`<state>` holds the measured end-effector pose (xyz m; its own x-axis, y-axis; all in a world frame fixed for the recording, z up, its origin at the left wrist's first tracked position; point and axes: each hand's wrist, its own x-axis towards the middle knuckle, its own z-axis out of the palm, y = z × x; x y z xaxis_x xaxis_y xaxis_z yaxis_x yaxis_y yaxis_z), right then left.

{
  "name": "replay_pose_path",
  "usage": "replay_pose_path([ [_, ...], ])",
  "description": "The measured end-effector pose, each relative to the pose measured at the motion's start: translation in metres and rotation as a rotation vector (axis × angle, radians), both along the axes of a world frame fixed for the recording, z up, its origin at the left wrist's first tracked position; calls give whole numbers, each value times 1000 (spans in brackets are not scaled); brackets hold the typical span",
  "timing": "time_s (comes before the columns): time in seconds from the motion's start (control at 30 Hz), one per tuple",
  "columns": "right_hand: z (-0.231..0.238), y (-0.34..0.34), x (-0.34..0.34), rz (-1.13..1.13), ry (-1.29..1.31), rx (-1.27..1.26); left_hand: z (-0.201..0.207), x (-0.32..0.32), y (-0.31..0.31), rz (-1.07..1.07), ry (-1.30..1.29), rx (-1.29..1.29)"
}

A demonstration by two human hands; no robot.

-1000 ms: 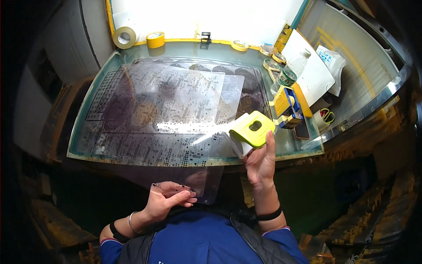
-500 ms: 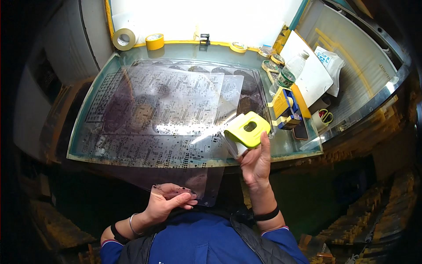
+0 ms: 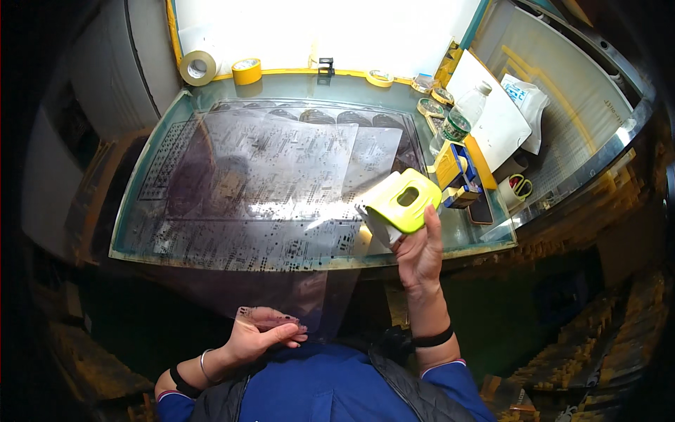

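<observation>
My right hand [image 3: 420, 257] grips a lime-green hole punch [image 3: 416, 200] with a pale base, held above the front right of the glass-topped table. The fingers under the punch are mostly hidden. Large transparent film sheets [image 3: 281, 176] printed with dense black circuit patterns lie overlapping on the glass. The front part of the film hangs past the table's near edge. There my left hand [image 3: 267, 329] pinches the film's near edge between thumb and fingers, close to my body.
On the right stand a blue-and-yellow tape dispenser [image 3: 457, 172], a clear plastic bottle [image 3: 467, 112], a dark phone [image 3: 481, 209] and a cup with scissors [image 3: 517, 188]. Tape rolls [image 3: 247, 71] line the back edge beside a small black stand [image 3: 325, 68]. A white board [image 3: 485, 102] leans at right.
My right hand has carried the hole punch slightly right and up, tilting it. My left hand has drawn slightly left and toward me with the film, which has shifted.
</observation>
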<state>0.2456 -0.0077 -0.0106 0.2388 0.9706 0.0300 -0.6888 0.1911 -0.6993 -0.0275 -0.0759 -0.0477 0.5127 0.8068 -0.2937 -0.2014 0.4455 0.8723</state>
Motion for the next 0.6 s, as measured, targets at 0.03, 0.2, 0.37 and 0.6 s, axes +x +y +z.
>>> replay_pose_path([
  [0.03,2,3,2,-12,-26,6,-1,-2,-2,-7,25,21],
  [0.2,11,9,11,-47,-50,18,-19,-19,-10,-64,80,206],
  [0.37,12,23,22,-71,-31,33,-40,-44,-24,-60,260,433],
  [0.6,25,39,29,-182,32,26,-29,-58,-33,-99,393,391],
])
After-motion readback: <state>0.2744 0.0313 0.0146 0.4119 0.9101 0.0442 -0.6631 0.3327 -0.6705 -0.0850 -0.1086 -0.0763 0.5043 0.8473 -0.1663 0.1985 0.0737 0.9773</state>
